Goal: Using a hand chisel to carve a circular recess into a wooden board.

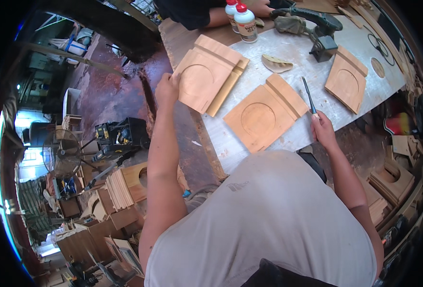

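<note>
My left hand [167, 89] is closed on the left edge of a wooden panel [206, 71] with a shallow round recess and a raised strip along its far end. Part of another wooden piece [228, 91] shows beneath that panel's right side. My right hand [322, 128] grips a chisel [309, 94], its narrow dark blade pointing away from me and its light handle mostly covered by my fingers. Between my hands a similar recessed panel [264, 115] lies flat on the worktable [230, 152], close to the chisel. A third such panel [346, 79] rests farther right.
Two white bottles with red caps [245, 24] stand at the far side, near another person's arm [221, 17]. A power tool [316, 28] and a curved tan scrap [277, 63] lie on the table. Stacked wooden parts [118, 189] and a fan [62, 153] are at left.
</note>
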Demonstrator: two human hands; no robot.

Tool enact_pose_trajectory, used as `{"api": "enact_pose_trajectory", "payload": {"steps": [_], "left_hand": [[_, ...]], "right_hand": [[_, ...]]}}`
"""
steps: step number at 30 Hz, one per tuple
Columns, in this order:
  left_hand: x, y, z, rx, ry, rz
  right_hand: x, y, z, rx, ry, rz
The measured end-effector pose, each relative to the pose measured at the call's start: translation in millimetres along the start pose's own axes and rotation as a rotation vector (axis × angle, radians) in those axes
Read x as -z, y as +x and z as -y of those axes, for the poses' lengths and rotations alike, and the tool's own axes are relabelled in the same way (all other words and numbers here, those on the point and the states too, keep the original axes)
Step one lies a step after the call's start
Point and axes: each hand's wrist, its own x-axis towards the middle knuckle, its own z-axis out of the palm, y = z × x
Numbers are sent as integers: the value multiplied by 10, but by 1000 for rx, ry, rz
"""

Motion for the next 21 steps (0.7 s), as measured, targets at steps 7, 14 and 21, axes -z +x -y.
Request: {"api": "enact_pose_trajectory", "payload": {"steps": [7,14,21], "left_hand": [[-309,-255,71,-413,-15,-246],[-474,-1180,-1123,-753,-377,161],[-546,-1191,-1544,-244,-141,707]], "right_hand": [[-23,-26,90,-46,7,-19],[-46,-19,155,-20,-5,-3],[-35,-30,114,10,-16,-16]]}}
